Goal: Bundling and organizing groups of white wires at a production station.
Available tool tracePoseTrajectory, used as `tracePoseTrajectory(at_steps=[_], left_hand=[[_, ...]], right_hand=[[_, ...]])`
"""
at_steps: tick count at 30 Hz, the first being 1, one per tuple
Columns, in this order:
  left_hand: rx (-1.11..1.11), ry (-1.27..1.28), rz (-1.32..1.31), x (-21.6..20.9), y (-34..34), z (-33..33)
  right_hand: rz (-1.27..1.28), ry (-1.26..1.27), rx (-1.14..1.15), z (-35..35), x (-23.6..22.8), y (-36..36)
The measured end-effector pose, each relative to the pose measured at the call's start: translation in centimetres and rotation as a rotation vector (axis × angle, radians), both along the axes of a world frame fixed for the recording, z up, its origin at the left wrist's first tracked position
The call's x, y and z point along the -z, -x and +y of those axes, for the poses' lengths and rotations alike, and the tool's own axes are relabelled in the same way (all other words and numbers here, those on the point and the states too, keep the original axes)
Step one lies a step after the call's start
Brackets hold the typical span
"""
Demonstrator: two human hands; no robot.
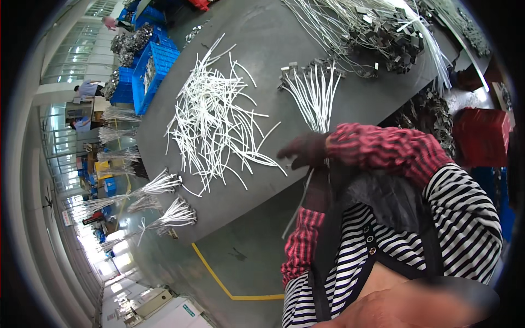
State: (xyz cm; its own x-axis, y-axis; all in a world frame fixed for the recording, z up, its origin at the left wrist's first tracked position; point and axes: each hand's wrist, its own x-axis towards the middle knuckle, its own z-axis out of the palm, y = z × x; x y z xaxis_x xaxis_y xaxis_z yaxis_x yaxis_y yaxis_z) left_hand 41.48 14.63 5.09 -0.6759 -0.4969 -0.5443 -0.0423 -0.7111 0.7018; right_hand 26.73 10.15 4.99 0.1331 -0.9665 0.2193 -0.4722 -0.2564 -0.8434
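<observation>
A bundle of white cables [311,101] with small grey and white connectors at its far end lies over the table's edge in front of me. Its near end runs under my gloved hands. My left hand [318,188], in a dark glove, is closed around the bundle's lower part; its fingers are partly hidden. Just above it, my right hand [306,151], also dark-gloved, lies across the bundle with its fingers apart and pointing left. A thin pale strand [295,212] hangs down beside my left hand.
A loose pile of white cables [210,117] covers the left of the grey table [257,38]. More connector cables [377,41] are heaped at the far right. Tied bundles [178,214] rest at the left edge. Blue crates [147,74] and a red box [481,136] stand around the table.
</observation>
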Motion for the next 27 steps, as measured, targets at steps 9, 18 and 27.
tracePoseTrajectory(at_steps=[9,18,27], left_hand=[[-0.017,-0.095,-0.195,-0.7,0.6,-3.5],[-0.241,0.054,-0.247,0.9,1.1,-2.1],[-0.281,0.161,-0.319,1.0,1.2,-1.5]], right_hand=[[-0.66,-0.622,0.444,10.7,5.5,4.1],[-0.387,-0.611,0.273,15.5,5.6,9.3],[-0.366,-0.978,0.199,11.7,2.5,6.6]])
